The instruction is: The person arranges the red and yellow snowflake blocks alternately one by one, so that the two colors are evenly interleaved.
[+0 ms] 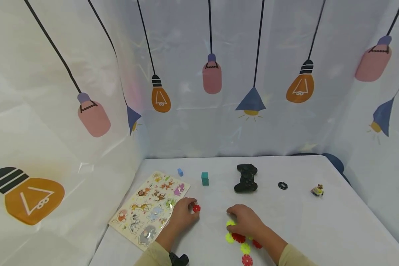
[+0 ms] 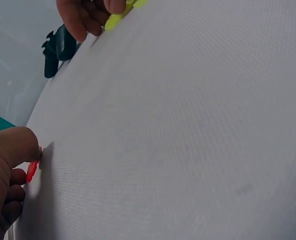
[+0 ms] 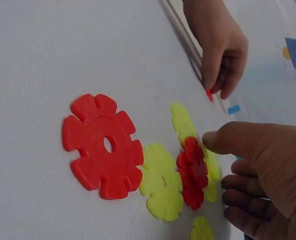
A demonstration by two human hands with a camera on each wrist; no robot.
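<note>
Red disc (image 1: 196, 208), round and without a long axis, is pinched in your left hand's (image 1: 183, 215) grip beside the sticker sheet (image 1: 143, 216), facing the head camera, edge-on to the left wrist's. You count three more red discs (image 1: 247, 260) and four yellow discs (image 1: 245, 248) on the worktop (image 1: 322, 229) by your right hand (image 1: 247, 220), its grip loose. Only the head view shows a toy figure (image 1: 317, 190).

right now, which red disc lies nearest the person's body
The red disc at the head view's bottom edge, just below a yellow disc; the other red discs lie farther up.
</note>
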